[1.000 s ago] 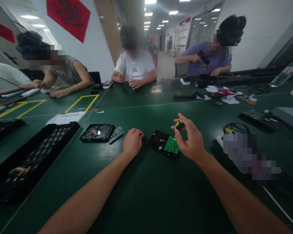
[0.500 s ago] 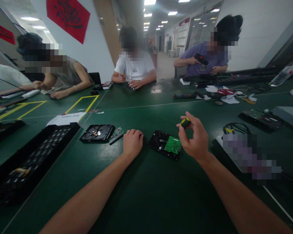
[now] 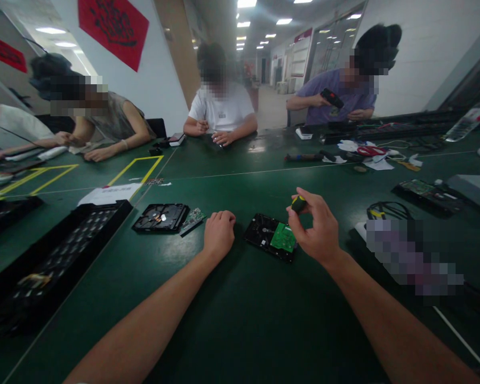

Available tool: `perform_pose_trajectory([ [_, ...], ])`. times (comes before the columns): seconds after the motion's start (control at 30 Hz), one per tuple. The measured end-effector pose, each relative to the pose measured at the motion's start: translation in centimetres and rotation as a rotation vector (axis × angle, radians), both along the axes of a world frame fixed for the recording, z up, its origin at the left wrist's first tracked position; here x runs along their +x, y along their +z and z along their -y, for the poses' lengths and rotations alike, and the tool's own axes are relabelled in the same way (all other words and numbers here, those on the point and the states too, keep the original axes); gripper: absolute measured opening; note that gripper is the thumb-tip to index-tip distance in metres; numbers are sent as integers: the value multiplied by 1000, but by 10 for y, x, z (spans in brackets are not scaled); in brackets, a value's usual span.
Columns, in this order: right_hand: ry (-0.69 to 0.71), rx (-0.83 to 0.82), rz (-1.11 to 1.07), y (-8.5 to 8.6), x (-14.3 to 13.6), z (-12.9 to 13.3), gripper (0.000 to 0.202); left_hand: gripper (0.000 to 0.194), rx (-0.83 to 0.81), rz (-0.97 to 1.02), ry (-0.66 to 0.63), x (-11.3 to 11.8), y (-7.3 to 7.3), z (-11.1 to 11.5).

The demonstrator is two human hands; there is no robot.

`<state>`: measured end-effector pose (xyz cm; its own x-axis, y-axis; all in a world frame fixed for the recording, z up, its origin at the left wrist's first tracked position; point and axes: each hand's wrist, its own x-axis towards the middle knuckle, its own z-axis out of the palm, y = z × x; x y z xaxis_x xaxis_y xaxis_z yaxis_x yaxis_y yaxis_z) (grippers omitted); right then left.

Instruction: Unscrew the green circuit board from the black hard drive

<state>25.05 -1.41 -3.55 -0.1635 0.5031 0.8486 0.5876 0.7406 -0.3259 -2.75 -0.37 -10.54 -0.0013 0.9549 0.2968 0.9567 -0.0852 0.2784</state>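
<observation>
A small screwdriver with a stubby yellow and black handle is pinched between the thumb and fingers of my right hand. Its shaft is too thin and dark to make out. Below and left of that hand, a black hard drive lies flat with its green circuit board facing up. My left hand rests on the table just left of the drive, fingers curled in a loose fist, not touching the drive; nothing shows in it. Beside it lie a loose circuit board and another hard drive.
A long black tray stands at the left, with a white paper sheet behind it. To the right are a coiled black cable, a blurred-out object and another drive. Several people work across the green table.
My right hand has shifted slightly left and down with the screwdriver, whose handle has turned a little. The left hand and the hard drives stay in place.
</observation>
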Motion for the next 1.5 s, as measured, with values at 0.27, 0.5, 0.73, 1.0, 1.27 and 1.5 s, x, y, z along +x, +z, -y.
perform_pose_trajectory([
  [0.27,7,-9,-2,-4,-1,-2,57,19,-5,29,-35,-1,1,1],
  [0.5,10,-22,-2,-2,-2,0,55,21,-15,37,-25,-2,2,1],
  [0.73,17,-31,8,-5,-3,0,54,19,-17,37,-20,-3,0,0],
  [1.0,-45,-38,-18,-7,-1,-1,52,18,-17,50,-29,-2,0,-1],
  [1.27,-14,-52,-1,-8,-1,-2,55,23,15,118,-49,-1,2,1],
  [1.5,21,-69,12,-7,-2,0,57,26,42,197,-97,0,1,2],
])
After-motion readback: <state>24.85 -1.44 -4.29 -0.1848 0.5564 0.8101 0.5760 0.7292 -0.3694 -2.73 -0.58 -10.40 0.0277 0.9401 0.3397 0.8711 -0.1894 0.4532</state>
